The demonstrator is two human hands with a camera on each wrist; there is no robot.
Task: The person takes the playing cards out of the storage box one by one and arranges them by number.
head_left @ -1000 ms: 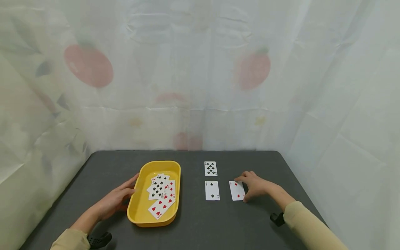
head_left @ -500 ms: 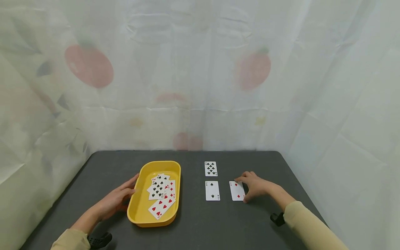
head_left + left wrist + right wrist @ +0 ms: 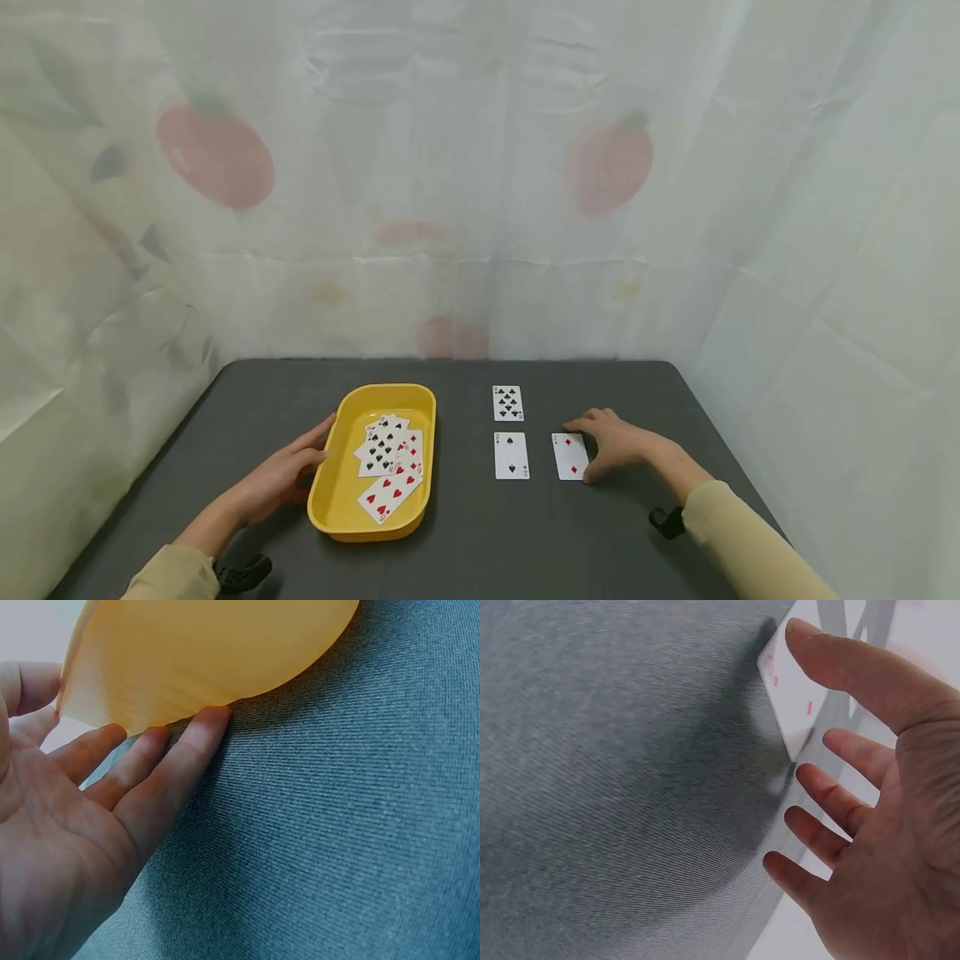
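Observation:
A yellow tray (image 3: 337,492) sits left of centre on the dark table and holds several face-up playing cards (image 3: 388,462). My left hand (image 3: 285,475) lies flat against the tray's left wall (image 3: 202,667), its fingers (image 3: 172,769) straight on the cloth. Three cards lie on the table to the right: a clubs card (image 3: 507,402), a two of spades (image 3: 512,455) and a two of diamonds (image 3: 571,456). My right hand (image 3: 611,442) rests beside the diamonds card (image 3: 787,697), fingers spread, one fingertip at the card's far corner and the thumb near its front edge.
The dark table (image 3: 480,550) is enclosed by a pale printed curtain (image 3: 480,167) at the back and both sides. A black strap piece (image 3: 663,522) shows at each wrist.
Almost nothing has moved: both hands stay in place, and only the view shifts slightly.

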